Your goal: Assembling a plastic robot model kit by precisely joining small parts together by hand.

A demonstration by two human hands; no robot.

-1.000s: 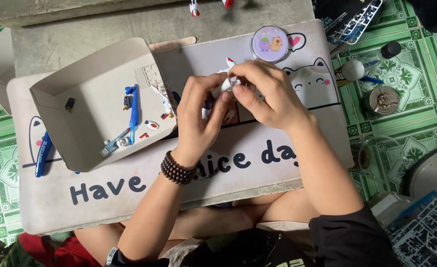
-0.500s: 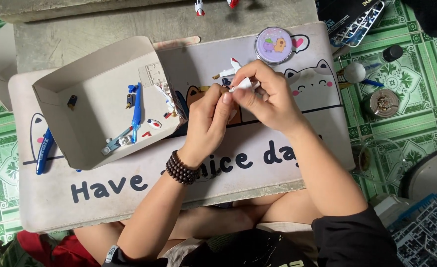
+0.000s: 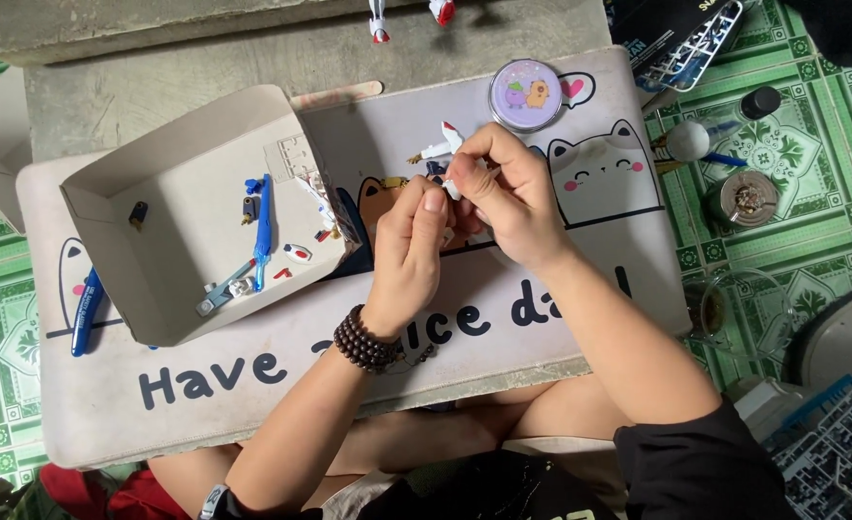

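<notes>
Mat [image 3: 580, 318]: You work over a pale desk mat with cartoon cats, laid across a low concrete bench so small parts show up against it.
Box [image 3: 199, 207]: The open cardboard box sits tilted at the mat's left, close to your left arm, serving as a catch tray for loose blue, white and red bits.
Right hand [image 3: 517, 197]: You curl it over the small white model part [image 3: 448, 144], fingertips pinched on it, lifting it clear of the mat just in front of the cat drawing.
Left hand [image 3: 416, 255]: You bring it up from below, thumb and forefinger closed against the same part's underside, bracing it; a dark bead bracelet [image 3: 366, 342] rings the wrist.
Tin [image 3: 526, 94]: The round purple tin lies flat at the mat's far edge, just beyond your hands.
Nippers [image 3: 86, 310]: The blue-handled tool rests untouched at the mat's left edge, beside the box.
Change: Against half a second ago, your hands sit slightly closer together, and the part's white-and-red tip juts out higher above your right knuckles; box, tin and tool lie as they did.
</notes>
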